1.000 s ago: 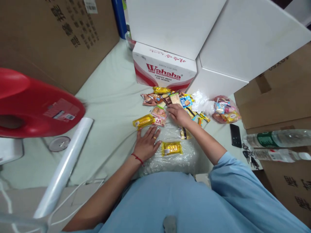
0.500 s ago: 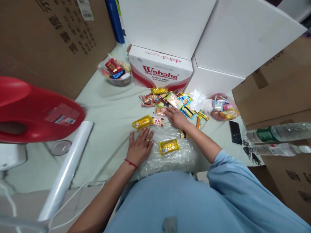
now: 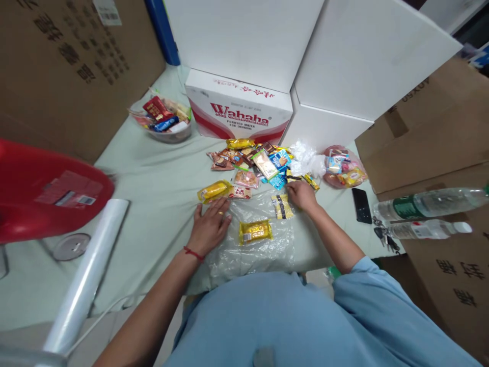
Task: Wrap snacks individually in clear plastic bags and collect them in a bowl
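Note:
My left hand (image 3: 209, 227) lies flat with its fingers spread on the left edge of a clear plastic bag (image 3: 263, 257), fingertips touching a yellow wrapped snack (image 3: 214, 191). A small red-and-white packet (image 3: 240, 192) lies beside that snack. Curled at the pile's right side, my right hand (image 3: 302, 195) has its fingers closed on the near edge of a yellow-and-black snack packet (image 3: 294, 176); the fingertips are partly hidden. Another yellow-and-black packet (image 3: 281, 206) and a second yellow wrapped snack (image 3: 255, 231) rest on the bag. Behind them is a pile of mixed snacks (image 3: 263, 160).
A Wahaha carton (image 3: 240, 114) stands behind the pile. A snack bowl (image 3: 171, 133) is at back left, a pink snack bag (image 3: 346, 171) at right. Nearby are a phone (image 3: 361, 205), keys (image 3: 385, 235), bottles (image 3: 424, 204), a plastic roll (image 3: 87, 275) and a red jug (image 3: 49, 188).
My right hand has moved right from the pink packet to the pile's right side, its fingers curling closed. The view has shifted slightly; my left hand stays flat by the yellow snack.

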{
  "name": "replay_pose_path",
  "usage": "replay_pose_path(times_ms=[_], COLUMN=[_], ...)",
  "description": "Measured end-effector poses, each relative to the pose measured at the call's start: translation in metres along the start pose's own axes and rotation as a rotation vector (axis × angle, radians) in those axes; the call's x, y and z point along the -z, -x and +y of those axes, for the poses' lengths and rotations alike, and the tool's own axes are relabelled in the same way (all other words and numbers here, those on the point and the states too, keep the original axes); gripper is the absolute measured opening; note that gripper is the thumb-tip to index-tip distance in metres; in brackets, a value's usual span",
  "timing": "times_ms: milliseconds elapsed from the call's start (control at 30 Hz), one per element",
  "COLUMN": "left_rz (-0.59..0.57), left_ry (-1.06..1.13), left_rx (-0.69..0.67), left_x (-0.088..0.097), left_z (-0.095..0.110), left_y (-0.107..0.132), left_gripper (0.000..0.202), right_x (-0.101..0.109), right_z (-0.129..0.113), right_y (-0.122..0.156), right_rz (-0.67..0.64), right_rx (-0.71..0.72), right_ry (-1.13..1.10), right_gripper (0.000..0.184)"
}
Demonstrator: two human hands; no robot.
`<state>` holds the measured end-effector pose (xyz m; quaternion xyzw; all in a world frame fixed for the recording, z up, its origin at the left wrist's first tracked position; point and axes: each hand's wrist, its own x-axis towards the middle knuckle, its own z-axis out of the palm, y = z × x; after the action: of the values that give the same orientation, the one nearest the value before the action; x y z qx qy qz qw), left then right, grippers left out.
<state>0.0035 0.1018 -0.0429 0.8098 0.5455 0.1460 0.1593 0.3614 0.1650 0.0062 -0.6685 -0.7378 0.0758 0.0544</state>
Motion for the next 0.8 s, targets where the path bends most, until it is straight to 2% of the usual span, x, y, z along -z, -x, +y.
replay_pose_path(times_ms=[167, 300, 467, 600, 800], left_rz=[0.059, 0.133, 0.172, 0.212, 0.104], left_ry=[-0.037, -0.095, -0.103, -0.094, -0.129], left_rx=[-0.116, -0.147, -0.092, -0.073, -0.011], left_x=[0.012, 0.012, 0.001, 0.0, -0.005], left_z=[0.003, 0.005, 0.009, 0.017, 0.025], left_y=[0.02, 0.043, 0.057, 0.058, 0.057], left_gripper=[0.05, 0.044, 0.039, 0.035, 0.047], right_x=[0.005, 0.019, 0.015, 0.002, -0.001], right_z=[-0.032, -0.03, -0.019, -0.027, -0.038], right_y=[-0.013, -0.02, -0.014, -0.015, -0.022], right_rz=[-0.156, -0.275, -0.253, -0.225, -0.215], right_rx=[0.024, 0.141, 0.106, 0.033, 0.022], right_ry=[0.102, 0.069, 0.087, 0.129, 0.294], right_gripper=[0.034, 0.035, 0.045, 0.058, 0.038])
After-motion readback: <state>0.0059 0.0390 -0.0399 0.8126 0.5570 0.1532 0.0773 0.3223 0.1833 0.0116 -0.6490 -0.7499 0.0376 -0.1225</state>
